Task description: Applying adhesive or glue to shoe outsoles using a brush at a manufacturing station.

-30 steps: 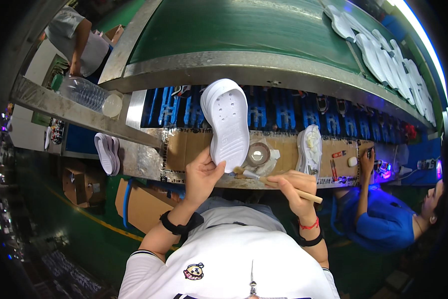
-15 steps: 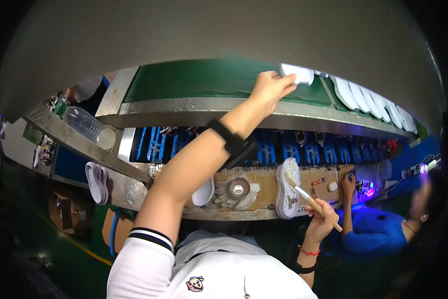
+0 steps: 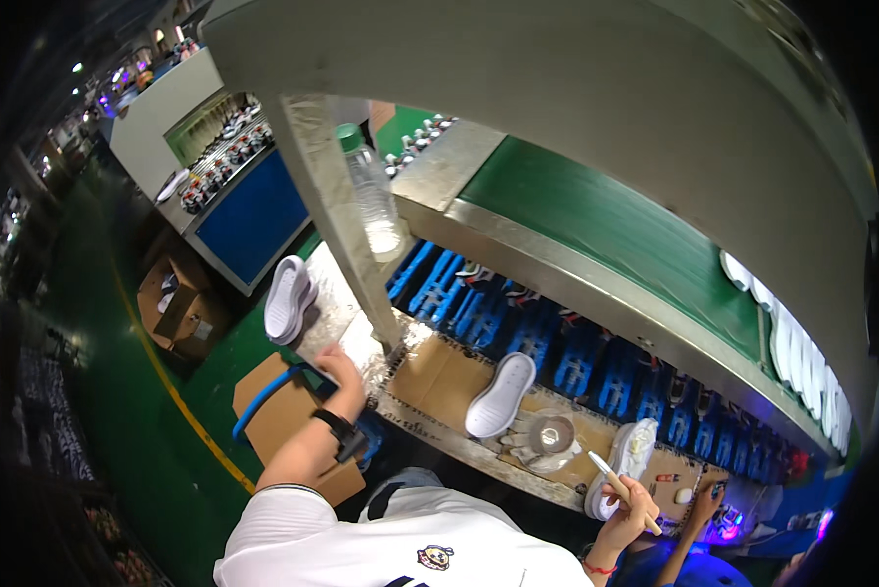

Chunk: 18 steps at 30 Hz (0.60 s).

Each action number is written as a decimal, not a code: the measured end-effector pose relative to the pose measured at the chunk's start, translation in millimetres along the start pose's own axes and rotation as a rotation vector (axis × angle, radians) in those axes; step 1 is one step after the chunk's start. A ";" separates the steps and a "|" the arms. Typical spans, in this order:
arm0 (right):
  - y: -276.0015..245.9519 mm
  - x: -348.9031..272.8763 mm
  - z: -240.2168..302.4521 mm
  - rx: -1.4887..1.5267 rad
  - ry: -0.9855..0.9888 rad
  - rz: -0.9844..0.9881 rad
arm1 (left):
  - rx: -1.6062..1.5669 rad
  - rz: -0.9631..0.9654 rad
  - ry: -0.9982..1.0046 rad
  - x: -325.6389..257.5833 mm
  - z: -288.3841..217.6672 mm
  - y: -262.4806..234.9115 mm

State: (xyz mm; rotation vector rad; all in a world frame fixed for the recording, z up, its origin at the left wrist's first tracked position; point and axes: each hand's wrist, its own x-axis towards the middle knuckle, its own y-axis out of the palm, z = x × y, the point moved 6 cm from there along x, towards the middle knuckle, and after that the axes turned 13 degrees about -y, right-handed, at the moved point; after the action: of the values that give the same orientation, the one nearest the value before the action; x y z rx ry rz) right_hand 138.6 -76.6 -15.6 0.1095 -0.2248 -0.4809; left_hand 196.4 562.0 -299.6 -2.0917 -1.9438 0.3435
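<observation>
My right hand [image 3: 630,514] grips a wooden-handled brush [image 3: 615,484], its tip beside a white shoe sole [image 3: 638,445] on the bench. That sole has wet-looking smears inside it. My left hand [image 3: 341,380] is over the near-left bench edge, close to a stack of white soles [image 3: 286,301] and a blue curved bar [image 3: 261,403]. Its fingers are partly hidden and blurred, and no object shows in it. Between the hands, another white sole [image 3: 501,396] lies on cardboard. Next to it a small round bowl [image 3: 553,435] rests on a pale crumpled glove or cloth.
A green conveyor belt [image 3: 596,235] carries white soles [image 3: 801,362] at the right. Below it is a row of blue racks [image 3: 532,338]. A metal post [image 3: 337,215] and a plastic bottle [image 3: 371,196] stand at the left. A co-worker's hand [image 3: 708,504] is at the right.
My left hand has left the belt, where it held a white sole, and come down to the left bench edge. The view has swung left. My right hand still holds the brush.
</observation>
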 end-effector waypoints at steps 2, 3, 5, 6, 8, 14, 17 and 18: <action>-6.3 -13.5 -8.4 -0.152 -0.021 -0.064 | 0.433 0.268 -0.573 -36.7 -63.8 12.2; 9.8 -12.0 -6.6 -0.103 -0.006 -0.005 | 0.286 0.112 -0.601 30.9 -38.3 -7.9; 35.4 -9.5 -10.3 -0.052 0.042 0.079 | 0.157 -0.032 -0.551 119.4 -8.3 -27.8; 43.6 -10.9 -10.2 -0.048 0.042 0.083 | 0.168 -0.022 -0.477 138.5 -10.6 -27.0; 61.3 -12.7 -13.1 -0.054 0.051 0.094 | 0.114 -0.004 -0.481 153.0 -8.9 -25.2; 75.1 -17.6 -21.0 -0.152 0.098 0.164 | -0.103 0.475 -0.818 132.9 -22.6 -2.7; 82.3 -16.5 -26.1 -0.070 0.166 0.147 | -0.238 0.564 -0.802 115.3 -22.2 0.3; 85.7 -15.4 -26.1 -0.071 0.166 0.149 | -0.263 0.585 -0.817 103.8 -20.3 0.6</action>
State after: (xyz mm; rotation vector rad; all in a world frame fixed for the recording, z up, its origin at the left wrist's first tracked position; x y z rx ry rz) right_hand 169.8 7.5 -30.4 0.0626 -0.0520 -0.3291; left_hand 211.7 664.8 -280.1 -3.0023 -1.7109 1.2922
